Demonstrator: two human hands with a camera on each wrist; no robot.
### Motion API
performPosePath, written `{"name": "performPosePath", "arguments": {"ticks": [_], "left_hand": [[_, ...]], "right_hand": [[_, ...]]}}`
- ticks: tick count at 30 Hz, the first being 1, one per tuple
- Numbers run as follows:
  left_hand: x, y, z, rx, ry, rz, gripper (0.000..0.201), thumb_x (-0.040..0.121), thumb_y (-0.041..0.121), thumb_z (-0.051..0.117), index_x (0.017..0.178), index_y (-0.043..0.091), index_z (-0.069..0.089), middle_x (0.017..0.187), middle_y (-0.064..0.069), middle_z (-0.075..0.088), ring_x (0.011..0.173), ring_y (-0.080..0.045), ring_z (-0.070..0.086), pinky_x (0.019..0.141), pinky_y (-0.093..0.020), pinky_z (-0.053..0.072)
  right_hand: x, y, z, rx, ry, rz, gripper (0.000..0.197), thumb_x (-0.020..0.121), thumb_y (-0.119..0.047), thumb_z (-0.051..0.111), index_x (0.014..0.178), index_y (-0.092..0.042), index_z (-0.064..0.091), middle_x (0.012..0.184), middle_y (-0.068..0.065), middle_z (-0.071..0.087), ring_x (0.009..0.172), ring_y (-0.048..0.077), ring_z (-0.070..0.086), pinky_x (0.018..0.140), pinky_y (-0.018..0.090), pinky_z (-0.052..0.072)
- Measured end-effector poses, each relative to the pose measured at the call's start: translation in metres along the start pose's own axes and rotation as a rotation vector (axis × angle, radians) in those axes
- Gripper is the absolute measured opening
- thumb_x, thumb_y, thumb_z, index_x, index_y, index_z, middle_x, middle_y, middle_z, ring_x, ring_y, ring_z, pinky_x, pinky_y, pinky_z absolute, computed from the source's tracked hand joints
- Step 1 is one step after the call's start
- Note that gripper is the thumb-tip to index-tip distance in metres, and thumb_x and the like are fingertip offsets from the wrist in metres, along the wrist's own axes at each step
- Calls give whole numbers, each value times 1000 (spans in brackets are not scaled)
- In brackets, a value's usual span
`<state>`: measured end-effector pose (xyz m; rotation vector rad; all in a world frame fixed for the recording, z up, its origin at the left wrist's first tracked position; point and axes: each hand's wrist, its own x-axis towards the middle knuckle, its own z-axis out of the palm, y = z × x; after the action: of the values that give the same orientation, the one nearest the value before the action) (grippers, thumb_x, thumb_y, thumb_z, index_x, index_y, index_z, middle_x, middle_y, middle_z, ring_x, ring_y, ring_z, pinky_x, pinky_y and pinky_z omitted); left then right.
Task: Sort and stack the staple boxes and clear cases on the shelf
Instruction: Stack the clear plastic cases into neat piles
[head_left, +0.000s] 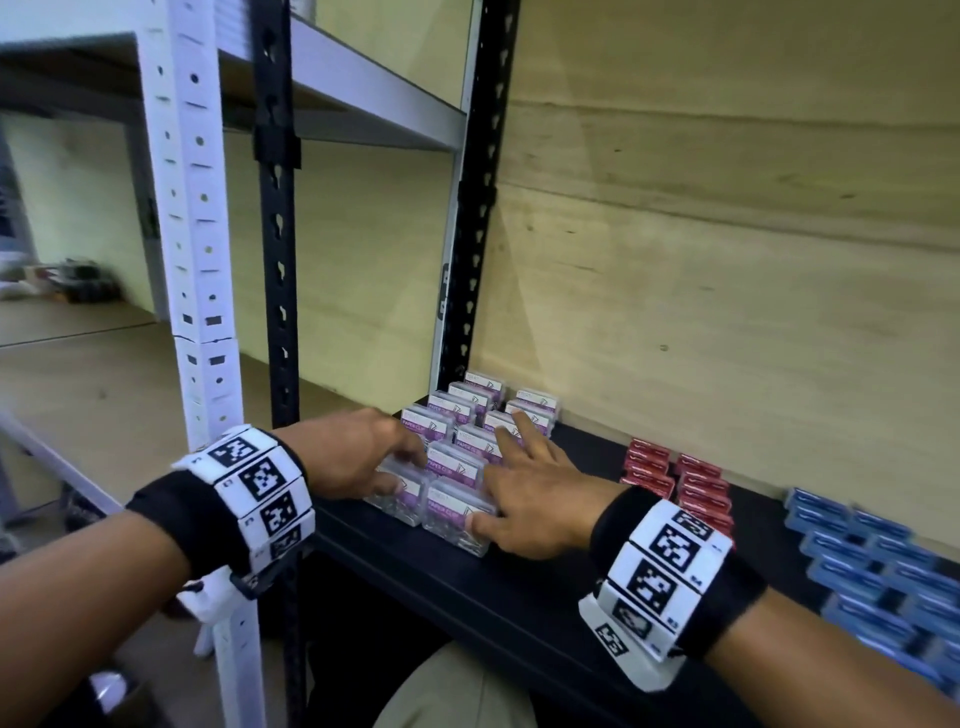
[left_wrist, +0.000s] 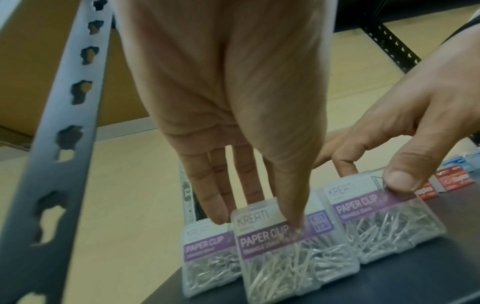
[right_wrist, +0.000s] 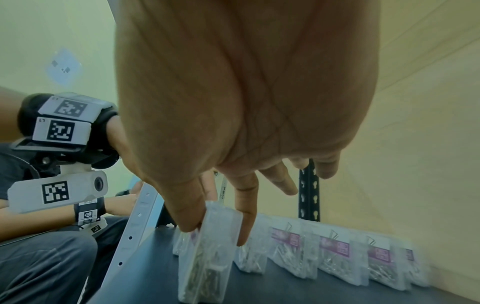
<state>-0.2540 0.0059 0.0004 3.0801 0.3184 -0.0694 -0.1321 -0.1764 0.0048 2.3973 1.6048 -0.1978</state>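
The clear cases (head_left: 470, 441) of paper clips stood upright in two rows at the left end of the black shelf (head_left: 519, 587), running from the front edge back to the plywood wall (head_left: 727, 260). The rows lay just beside the black upright post (head_left: 470, 260). To their right a bare strip of shelf separated them from the red staple boxes (head_left: 675, 483), and the blue staple boxes (head_left: 872, 566) lay further right, reaching toward the front edge.

The left hand (head_left: 353, 457) reached in palm down over the front case of the left row (left_wrist: 291, 253); its thumb pressed the label face and its fingers (left_wrist: 215, 197) hung straight behind the case top.

The right hand (head_left: 530, 493) held the front case of the right row (right_wrist: 207, 253), clamped between thumb and forefinger by its narrow sides. Its remaining fingers were spread apart over the cases behind.
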Motion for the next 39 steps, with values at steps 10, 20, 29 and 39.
{"name": "performPosePath", "arguments": {"ticks": [10, 20, 29, 39], "left_hand": [[9, 20, -6, -89, -93, -4, 35, 91, 46, 60, 125, 42, 54, 126, 14, 56, 107, -7, 57, 98, -37, 48], [27, -9, -32, -49, 12, -151, 32, 95, 36, 59, 127, 34, 59, 123, 10, 60, 100, -9, 58, 80, -22, 42], [48, -20, -27, 3, -46, -189, 28, 96, 29, 60, 123, 33, 64, 124, 8, 64, 95, -10, 58, 88, -27, 46], [54, -28, -26, -28, -90, -219, 25, 95, 27, 62, 120, 28, 68, 118, 10, 67, 104, -8, 60, 88, -21, 44]], "right_hand": [[-25, 15, 0, 35, -71, 22, 66, 98, -59, 38, 148, -16, 37, 165, 9, -8, 146, 27, -28, 120, 50, -3], [8, 31, -31, 140, 94, -58, 36, 96, -48, 55, 123, -25, 56, 115, -3, 63, 98, 15, 59, 85, 31, 50], [52, 26, -34, 230, 71, -81, 23, 95, -42, 61, 112, -26, 62, 97, -8, 71, 88, 8, 63, 76, 30, 49], [71, 28, -30, 338, 45, -109, 16, 91, -33, 69, 102, -22, 65, 90, -5, 75, 82, 8, 71, 80, 30, 55]]}}
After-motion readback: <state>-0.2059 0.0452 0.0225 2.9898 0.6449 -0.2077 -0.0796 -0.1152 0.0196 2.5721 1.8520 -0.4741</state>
